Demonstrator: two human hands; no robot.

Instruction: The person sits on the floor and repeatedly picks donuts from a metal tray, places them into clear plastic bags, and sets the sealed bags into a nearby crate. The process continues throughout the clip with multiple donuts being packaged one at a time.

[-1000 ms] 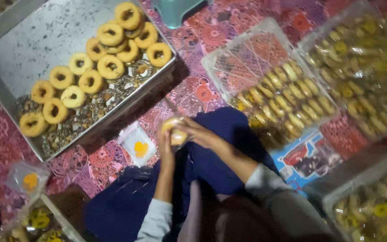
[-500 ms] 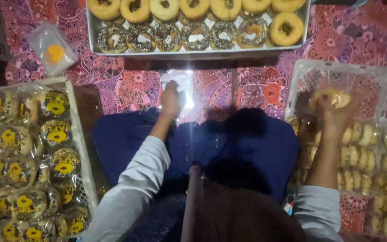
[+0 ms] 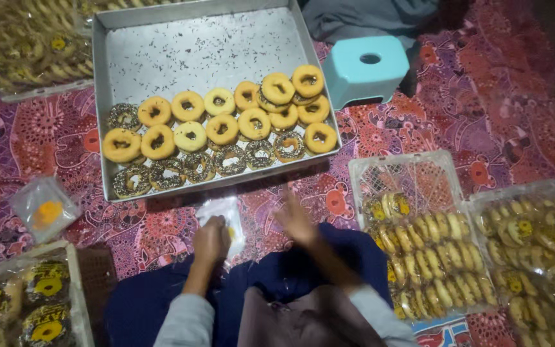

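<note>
Down on the patterned mat, just below the metal tray [image 3: 114,96] of donuts [image 3: 222,128], a clear plastic bag [image 3: 226,215] is pinched by the left hand [image 3: 211,241]; right hand [image 3: 295,218] is blurred, looks spread. Bag mouth is probably best kept wide, donuts gripped lightly.

Clear plastic packaging all over the floor mat.
I see 1 small clear bag [image 3: 226,222] under my left hand [image 3: 211,242], and another with an orange sticker [image 3: 42,209] lying far left. Wrapped doughnuts with yellow-and-black labels [image 3: 43,289] fill the lower-left crate; clear-wrapped rows [image 3: 435,257] fill the 2 crates on the right, and more wrapped packs [image 3: 33,45] sit top left.
</note>
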